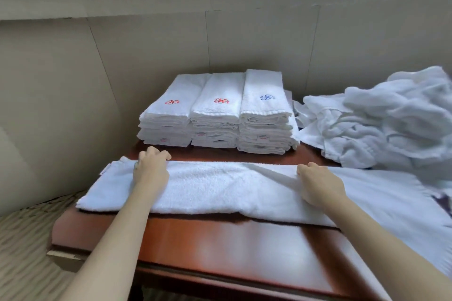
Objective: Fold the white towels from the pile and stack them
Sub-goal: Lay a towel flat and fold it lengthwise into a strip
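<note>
Head view: long white towel lies flat across the desk, L to R. Left hand has its fingers curled over the towel's far edge near the left end, and right hand pinches a raised fold on the far edge approx. mid-towel. Behind it, 3 stacks of folded towels sit side by side vs. the wall, w/ the crumpled pile just right of them.

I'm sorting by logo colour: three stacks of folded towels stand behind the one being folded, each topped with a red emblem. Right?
Not quite. In the head view the left stack and middle stack are topped with red emblems, but the right stack carries a blue emblem. They do stand behind the towel being folded.
</note>
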A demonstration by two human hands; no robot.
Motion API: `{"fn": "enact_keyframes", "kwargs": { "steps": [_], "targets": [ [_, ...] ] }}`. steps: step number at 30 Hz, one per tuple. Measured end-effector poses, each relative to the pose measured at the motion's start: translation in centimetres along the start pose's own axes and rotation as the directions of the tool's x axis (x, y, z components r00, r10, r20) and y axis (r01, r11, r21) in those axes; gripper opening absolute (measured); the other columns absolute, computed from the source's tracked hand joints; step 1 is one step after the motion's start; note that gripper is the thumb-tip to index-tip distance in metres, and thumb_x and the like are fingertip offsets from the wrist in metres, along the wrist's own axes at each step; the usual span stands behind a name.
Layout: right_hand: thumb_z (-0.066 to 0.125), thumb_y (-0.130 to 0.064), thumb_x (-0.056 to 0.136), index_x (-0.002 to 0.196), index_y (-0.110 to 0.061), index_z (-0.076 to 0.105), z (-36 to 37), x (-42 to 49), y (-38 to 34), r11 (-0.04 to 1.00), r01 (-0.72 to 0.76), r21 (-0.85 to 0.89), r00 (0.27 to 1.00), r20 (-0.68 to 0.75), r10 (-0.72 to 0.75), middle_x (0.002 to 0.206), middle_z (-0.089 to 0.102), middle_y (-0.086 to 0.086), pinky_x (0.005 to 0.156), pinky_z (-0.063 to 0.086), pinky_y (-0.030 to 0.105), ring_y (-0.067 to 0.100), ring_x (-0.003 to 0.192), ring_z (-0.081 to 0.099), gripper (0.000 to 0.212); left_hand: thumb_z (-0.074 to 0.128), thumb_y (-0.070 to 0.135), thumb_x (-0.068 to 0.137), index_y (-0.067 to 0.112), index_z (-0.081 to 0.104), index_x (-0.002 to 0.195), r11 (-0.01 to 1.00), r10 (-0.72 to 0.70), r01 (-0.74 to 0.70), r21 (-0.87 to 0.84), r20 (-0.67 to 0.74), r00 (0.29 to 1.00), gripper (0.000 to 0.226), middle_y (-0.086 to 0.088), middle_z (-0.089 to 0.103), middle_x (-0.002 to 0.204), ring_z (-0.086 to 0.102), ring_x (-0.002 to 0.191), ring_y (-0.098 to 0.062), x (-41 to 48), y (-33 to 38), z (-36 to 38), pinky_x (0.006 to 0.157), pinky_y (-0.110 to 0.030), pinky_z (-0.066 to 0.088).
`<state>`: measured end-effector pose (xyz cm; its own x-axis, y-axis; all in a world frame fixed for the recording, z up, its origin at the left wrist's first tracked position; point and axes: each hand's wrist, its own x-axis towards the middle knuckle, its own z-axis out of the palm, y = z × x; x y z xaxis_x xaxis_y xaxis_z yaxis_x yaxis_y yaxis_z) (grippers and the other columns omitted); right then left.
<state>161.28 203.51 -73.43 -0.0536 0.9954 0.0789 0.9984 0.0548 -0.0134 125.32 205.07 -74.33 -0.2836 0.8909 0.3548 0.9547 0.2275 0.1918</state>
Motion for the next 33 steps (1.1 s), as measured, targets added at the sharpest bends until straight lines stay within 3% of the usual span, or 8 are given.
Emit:
{"fn": "enact_keyframes", "kwargs": {
  "steps": [5,10,13,16,19,25,30,33],
  "targets": [
    [0.039,-0.012,0.091,0.113,-0.019,0.051,-1.6,-3.1,5.7,0.982,-0.177,-0.068,0.981,0.064,0.181,0.121,0.054,0.002,0.074,0.038,0.030,0.024,0.113,0.053,0.027,0.040,-0.009,0.085,0.025,0.061,0.115,0.972,0.200,-0.161,-0.171,0.244,0.949,0.050,0.000,0.048,0.117,0.039,0.113,-0.021,-0.1,6.1,1.1,0.087,-0.035,0.043],
    [0.045,-0.007,0.086,0.112,-0.017,0.057,-3.6,-5.5,11.9,0.899,-0.430,-0.080,0.899,0.048,0.435,0.121,0.058,0.003,0.076,0.035,0.029,0.025,0.113,0.056,0.030,0.043,-0.004,0.084,0.016,0.063,0.094,0.941,0.288,-0.207,-0.269,0.312,0.905,0.031,-0.006,0.057,0.103,0.047,0.100,-0.025,0.0,9.2,1.3,0.080,-0.032,0.038],
    [0.049,-0.007,0.083,0.103,-0.014,0.060,-4.5,-5.7,15.3,0.832,-0.549,0.076,0.825,-0.108,0.554,0.111,0.063,0.010,0.074,0.038,0.030,0.030,0.104,0.060,0.024,0.058,0.011,0.083,0.018,0.060,0.077,0.932,0.271,-0.160,-0.325,0.335,0.902,0.009,-0.004,0.060,0.089,0.055,0.082,-0.022,0.1,9.6,1.0,0.063,-0.031,0.037],
    [0.051,-0.014,0.088,0.097,-0.008,0.061,-4.0,-4.7,17.4,0.804,-0.500,0.322,0.768,-0.263,0.583,0.105,0.065,0.017,0.075,0.040,0.033,0.035,0.102,0.059,0.015,0.059,0.028,0.090,0.018,0.061,0.078,0.944,0.246,-0.170,-0.282,0.263,0.933,0.015,-0.003,0.062,0.091,0.055,0.085,-0.023,-0.1,9.8,1.4,0.070,-0.034,0.041],
    [0.052,-0.017,0.093,0.096,-0.004,0.060,-1.9,-3.8,18.0,0.706,-0.437,0.557,0.750,-0.207,0.628,0.104,0.065,0.022,0.077,0.042,0.037,0.037,0.101,0.056,0.015,0.055,0.027,0.093,0.022,0.056,0.078,0.964,0.186,-0.141,-0.226,0.190,0.964,0.016,-0.001,0.058,0.091,0.052,0.088,-0.023,-0.5,10.1,1.9,0.075,-0.039,0.046],
    [0.045,-0.015,0.096,0.104,-0.006,0.053,0.3,-1.6,18.6,0.736,-0.554,0.389,0.752,-0.146,0.643,0.113,0.060,0.016,0.071,0.037,0.034,0.035,0.106,0.056,0.015,0.051,0.027,0.095,0.019,0.045,0.075,0.967,0.118,-0.082,-0.241,0.140,0.983,0.022,-0.001,0.056,0.072,0.049,0.071,-0.021,-0.4,10.1,2.7,0.058,-0.035,0.037],
    [0.041,-0.005,0.092,0.115,-0.006,0.045,0.9,-1.2,17.7,0.745,-0.597,0.298,0.751,-0.119,0.649,0.120,0.051,0.016,0.074,0.043,0.039,0.037,0.110,0.055,0.023,0.053,0.023,0.095,0.015,0.046,0.076,0.962,0.141,-0.096,-0.255,0.163,0.976,0.022,-0.004,0.056,0.074,0.049,0.074,-0.024,0.2,10.4,3.0,0.062,-0.038,0.038],
    [0.043,0.000,0.088,0.121,-0.007,0.042,0.9,-1.4,16.9,0.765,-0.614,0.195,0.731,-0.224,0.645,0.119,0.049,0.016,0.081,0.044,0.040,0.036,0.108,0.052,0.034,0.054,0.024,0.094,0.016,0.047,0.075,0.956,0.136,-0.090,-0.279,0.147,0.980,0.022,-0.003,0.056,0.075,0.050,0.073,-0.023,0.2,10.4,3.3,0.063,-0.038,0.038]
  ]
}}
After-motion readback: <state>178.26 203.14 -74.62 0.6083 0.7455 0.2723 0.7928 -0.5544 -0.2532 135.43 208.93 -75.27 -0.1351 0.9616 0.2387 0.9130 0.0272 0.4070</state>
